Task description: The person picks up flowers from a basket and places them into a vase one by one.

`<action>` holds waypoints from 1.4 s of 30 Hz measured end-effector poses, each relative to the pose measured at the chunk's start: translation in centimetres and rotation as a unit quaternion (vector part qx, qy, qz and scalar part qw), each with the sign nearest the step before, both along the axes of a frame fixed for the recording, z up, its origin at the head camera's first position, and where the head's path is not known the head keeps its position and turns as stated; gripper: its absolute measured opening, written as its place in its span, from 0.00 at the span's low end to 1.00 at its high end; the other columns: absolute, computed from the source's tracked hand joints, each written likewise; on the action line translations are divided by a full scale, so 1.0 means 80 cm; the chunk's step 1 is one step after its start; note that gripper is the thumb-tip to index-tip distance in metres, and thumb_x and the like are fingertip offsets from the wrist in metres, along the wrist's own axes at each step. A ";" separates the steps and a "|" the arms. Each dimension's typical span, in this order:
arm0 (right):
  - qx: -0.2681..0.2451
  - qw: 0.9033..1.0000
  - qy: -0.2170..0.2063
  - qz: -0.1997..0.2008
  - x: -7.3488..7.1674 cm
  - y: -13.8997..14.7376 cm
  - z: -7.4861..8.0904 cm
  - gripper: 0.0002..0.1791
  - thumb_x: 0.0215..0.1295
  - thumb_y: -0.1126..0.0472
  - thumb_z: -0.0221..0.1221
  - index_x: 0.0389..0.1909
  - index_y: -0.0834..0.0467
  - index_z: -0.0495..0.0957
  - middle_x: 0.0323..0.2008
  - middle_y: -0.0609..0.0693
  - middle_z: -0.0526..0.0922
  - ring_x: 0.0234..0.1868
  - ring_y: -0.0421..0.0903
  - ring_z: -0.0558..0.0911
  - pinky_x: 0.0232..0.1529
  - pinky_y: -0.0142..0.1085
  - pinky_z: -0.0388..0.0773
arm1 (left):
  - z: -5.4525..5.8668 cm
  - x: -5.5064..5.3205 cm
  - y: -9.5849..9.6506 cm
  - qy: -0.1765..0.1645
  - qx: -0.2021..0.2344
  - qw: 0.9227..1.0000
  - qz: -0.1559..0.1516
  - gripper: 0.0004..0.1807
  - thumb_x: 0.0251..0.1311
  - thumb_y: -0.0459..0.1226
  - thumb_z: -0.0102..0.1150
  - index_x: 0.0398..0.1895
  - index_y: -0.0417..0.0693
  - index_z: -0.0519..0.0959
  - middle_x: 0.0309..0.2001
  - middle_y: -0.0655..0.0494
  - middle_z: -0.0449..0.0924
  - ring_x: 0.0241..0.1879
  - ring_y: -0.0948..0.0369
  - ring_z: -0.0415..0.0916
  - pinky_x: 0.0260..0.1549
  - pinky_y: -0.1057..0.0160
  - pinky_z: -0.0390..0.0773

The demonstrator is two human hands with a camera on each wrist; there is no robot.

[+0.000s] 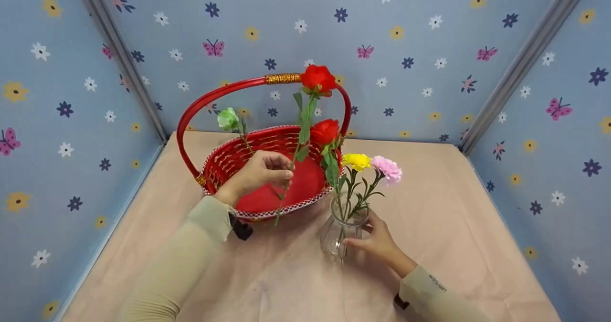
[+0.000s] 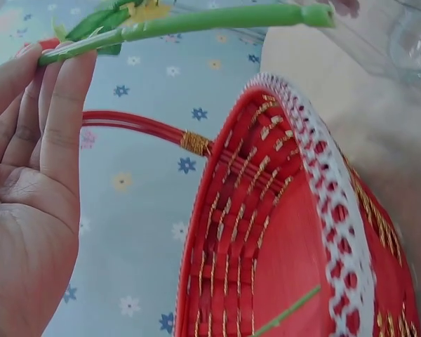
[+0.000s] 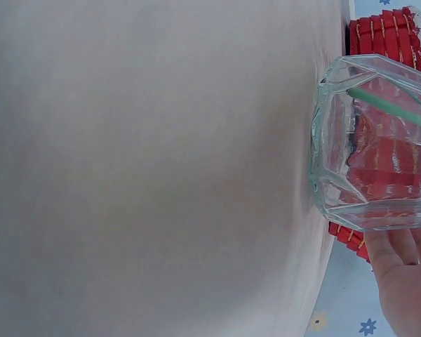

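My left hand (image 1: pixel 261 173) pinches the green stem of a red rose (image 1: pixel 319 79) between thumb and fingertips, holding it upright over the basket's near side. In the left wrist view the cut end of that stem (image 2: pixel 224 18) points right, above the basket rim. My right hand (image 1: pixel 379 241) grips the clear glass vase (image 1: pixel 336 238) from its right side, fingers behind and thumb in front. Standing in the vase are a second red rose (image 1: pixel 325 131), a yellow flower (image 1: pixel 356 161) and a pink carnation (image 1: pixel 387 169). Through the glass (image 3: pixel 379 140), a green stem shows.
A red woven basket (image 1: pixel 229 162) with a tall arched handle and white lace rim stands behind the hands. One pale green flower (image 1: pixel 228 119) leans out of its left part. Flower-patterned walls (image 1: pixel 305 40) enclose the pale table (image 1: pixel 444 217) at the back and sides.
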State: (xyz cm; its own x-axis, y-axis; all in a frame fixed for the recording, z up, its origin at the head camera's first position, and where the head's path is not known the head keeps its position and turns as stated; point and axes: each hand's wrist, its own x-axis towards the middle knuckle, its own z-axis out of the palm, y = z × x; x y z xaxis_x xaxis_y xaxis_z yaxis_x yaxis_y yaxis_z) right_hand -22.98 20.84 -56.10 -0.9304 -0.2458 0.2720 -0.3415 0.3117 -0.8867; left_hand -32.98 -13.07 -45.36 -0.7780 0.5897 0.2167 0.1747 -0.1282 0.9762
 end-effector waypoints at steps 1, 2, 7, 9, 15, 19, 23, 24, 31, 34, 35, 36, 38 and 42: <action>0.001 1.000 0.000 0.001 0.000 0.000 0.000 0.38 0.40 0.63 0.79 0.54 0.61 0.72 0.50 0.52 0.81 0.50 0.62 0.80 0.55 0.47 0.78 | 0.002 0.001 0.003 0.002 0.005 1.000 0.002 0.09 0.60 0.31 0.65 0.38 0.31 0.80 0.30 0.40 0.83 0.27 0.54 0.84 0.31 0.49 0.85; 0.003 1.000 0.000 0.001 -0.001 0.000 -0.001 0.38 0.40 0.63 0.79 0.54 0.61 0.72 0.50 0.52 0.80 0.50 0.63 0.79 0.55 0.46 0.79 | 0.004 0.001 0.006 0.003 0.009 1.000 0.005 0.08 0.60 0.31 0.66 0.38 0.33 0.81 0.30 0.41 0.84 0.27 0.54 0.84 0.32 0.49 0.85; 0.012 1.000 0.008 0.003 -0.001 0.001 -0.001 0.38 0.41 0.64 0.78 0.55 0.61 0.71 0.50 0.54 0.80 0.50 0.64 0.80 0.54 0.46 0.79 | 0.014 0.004 0.021 0.017 0.023 0.999 0.024 0.08 0.59 0.31 0.66 0.38 0.34 0.82 0.31 0.43 0.85 0.29 0.53 0.85 0.33 0.50 0.85; 0.013 1.000 0.011 0.004 -0.001 0.001 -0.001 0.37 0.42 0.65 0.78 0.55 0.62 0.71 0.50 0.55 0.80 0.49 0.62 0.80 0.54 0.47 0.79 | 0.017 0.006 0.028 0.019 0.027 0.999 0.034 0.08 0.59 0.32 0.67 0.39 0.35 0.82 0.31 0.43 0.85 0.29 0.52 0.85 0.34 0.49 0.85; 0.007 1.000 0.004 0.002 -0.001 0.001 0.000 0.36 0.41 0.66 0.78 0.53 0.61 0.72 0.49 0.54 0.81 0.49 0.61 0.81 0.54 0.48 0.78 | 0.022 0.011 0.048 0.013 0.052 0.996 0.067 0.08 0.58 0.33 0.68 0.37 0.37 0.83 0.31 0.41 0.85 0.28 0.53 0.85 0.33 0.48 0.85; 0.004 1.000 -0.003 0.002 -0.001 0.001 0.001 0.36 0.40 0.65 0.79 0.53 0.60 0.72 0.49 0.54 0.81 0.50 0.64 0.79 0.55 0.46 0.78 | 0.023 0.017 0.063 0.008 0.076 0.993 0.090 0.07 0.58 0.32 0.68 0.36 0.37 0.82 0.32 0.40 0.84 0.29 0.53 0.85 0.33 0.49 0.85; -0.003 1.000 -0.006 0.003 -0.001 0.000 0.001 0.37 0.40 0.65 0.79 0.53 0.61 0.72 0.50 0.54 0.81 0.51 0.67 0.78 0.56 0.45 0.78 | 0.023 0.025 0.083 0.007 0.100 0.990 0.104 0.12 0.58 0.32 0.68 0.39 0.31 0.80 0.34 0.36 0.83 0.31 0.53 0.85 0.35 0.48 0.84; -0.005 1.000 -0.006 0.004 -0.001 0.000 0.001 0.37 0.40 0.65 0.79 0.53 0.61 0.72 0.50 0.55 0.80 0.52 0.67 0.78 0.56 0.45 0.78 | 0.023 0.028 0.088 0.009 0.103 0.989 0.109 0.13 0.58 0.33 0.68 0.40 0.30 0.79 0.35 0.35 0.82 0.32 0.52 0.85 0.36 0.48 0.84; -0.007 1.000 -0.010 0.001 0.000 -0.001 0.000 0.36 0.40 0.67 0.78 0.52 0.61 0.72 0.50 0.57 0.80 0.51 0.65 0.78 0.56 0.50 0.77 | 0.027 0.038 0.117 0.015 0.124 0.980 0.157 0.14 0.59 0.31 0.66 0.42 0.26 0.77 0.32 0.44 0.82 0.32 0.55 0.85 0.36 0.49 0.84; -0.001 1.000 -0.014 -0.001 0.001 0.000 0.000 0.36 0.41 0.65 0.78 0.53 0.60 0.72 0.50 0.55 0.80 0.52 0.63 0.79 0.56 0.49 0.77 | 0.028 0.042 0.127 0.024 0.127 0.975 0.179 0.14 0.60 0.30 0.65 0.42 0.26 0.77 0.32 0.45 0.82 0.31 0.56 0.85 0.35 0.50 0.85; 0.000 1.000 -0.013 -0.002 0.001 0.000 0.000 0.36 0.41 0.65 0.78 0.53 0.59 0.72 0.50 0.54 0.80 0.52 0.64 0.79 0.56 0.48 0.77 | 0.028 0.044 0.130 0.030 0.126 0.974 0.187 0.14 0.60 0.30 0.65 0.42 0.25 0.77 0.32 0.44 0.82 0.31 0.55 0.85 0.35 0.51 0.85; 0.003 1.000 -0.013 -0.002 0.001 0.000 0.000 0.37 0.41 0.65 0.78 0.54 0.59 0.72 0.50 0.53 0.80 0.52 0.63 0.79 0.56 0.47 0.77 | 0.028 0.045 0.133 0.035 0.125 0.972 0.195 0.14 0.60 0.31 0.65 0.43 0.25 0.77 0.32 0.43 0.82 0.31 0.54 0.85 0.35 0.51 0.85; 0.010 1.000 -0.014 -0.007 -0.003 0.002 -0.008 0.38 0.41 0.64 0.79 0.55 0.59 0.71 0.50 0.52 0.80 0.52 0.61 0.79 0.57 0.46 0.77 | 0.026 0.048 0.138 0.045 0.124 0.969 0.211 0.15 0.60 0.31 0.65 0.43 0.25 0.77 0.34 0.39 0.82 0.32 0.52 0.85 0.35 0.52 0.85; 0.014 1.000 -0.013 -0.018 -0.012 0.005 -0.028 0.40 0.40 0.64 0.79 0.56 0.58 0.71 0.51 0.52 0.80 0.52 0.57 0.80 0.57 0.47 0.77 | 0.020 0.053 0.146 0.060 0.123 0.963 0.231 0.15 0.59 0.30 0.66 0.44 0.25 0.77 0.35 0.33 0.82 0.34 0.43 0.84 0.34 0.53 0.85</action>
